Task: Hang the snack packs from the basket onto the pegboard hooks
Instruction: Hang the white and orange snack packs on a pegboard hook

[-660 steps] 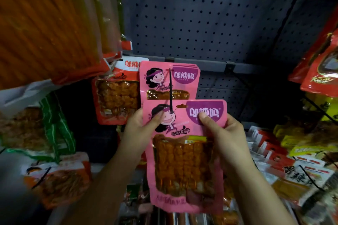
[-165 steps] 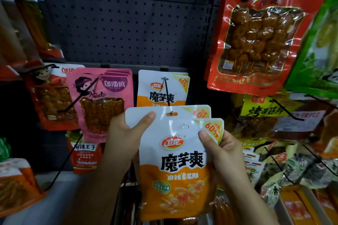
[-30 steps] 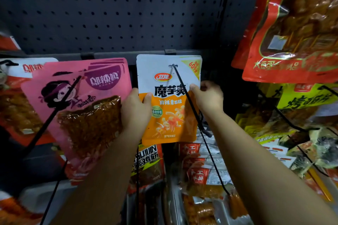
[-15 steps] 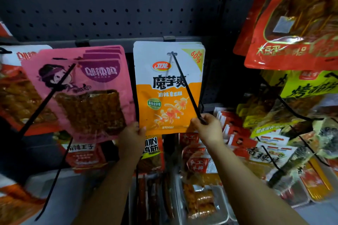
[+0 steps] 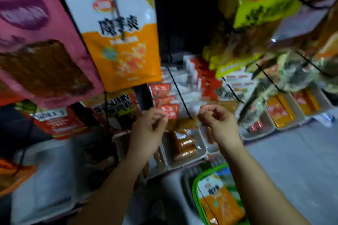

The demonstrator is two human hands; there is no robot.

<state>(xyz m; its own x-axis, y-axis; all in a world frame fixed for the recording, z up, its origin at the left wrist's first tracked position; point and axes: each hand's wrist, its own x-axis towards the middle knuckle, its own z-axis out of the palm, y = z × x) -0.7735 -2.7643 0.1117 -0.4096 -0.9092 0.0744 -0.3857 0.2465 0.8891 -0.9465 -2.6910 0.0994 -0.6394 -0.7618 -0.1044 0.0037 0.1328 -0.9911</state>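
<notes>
At the far left a pink snack pack point(image 5: 42, 45) hangs tilted, its lower edge over a red pack point(image 5: 58, 124) below it. Its right edge touches or overlaps the white-and-orange snack pack point(image 5: 118, 31), which hangs on a black hook point(image 5: 117, 9) that runs down across its face. Right of that pack's edge lies a dark open gap, with only a bare black hook point(image 5: 179, 93) reaching down and forward through it.

Below the hanging packs both hands are raised side by side, well apart from the packs above. The left hand point(image 5: 148, 128) has its fingers loosely curled, thumb near the fingertips, and holds nothing. The tip of the bare hook ends between the two hands. The right hand point(image 5: 217, 122) is curled the same way, also holding nothing. Behind the hands, white trays point(image 5: 184, 162) of sausage snacks sit on the shelf.

Lower, between the forearms and toward the right, a green basket point(image 5: 196, 192) shows its rim, with another white-and-orange pack point(image 5: 219, 204) lying inside. Right of the basket the grey floor point(image 5: 292, 160) is open. Upper right, yellow-green packs point(image 5: 265, 5) and other blurred packs crowd their hooks.
</notes>
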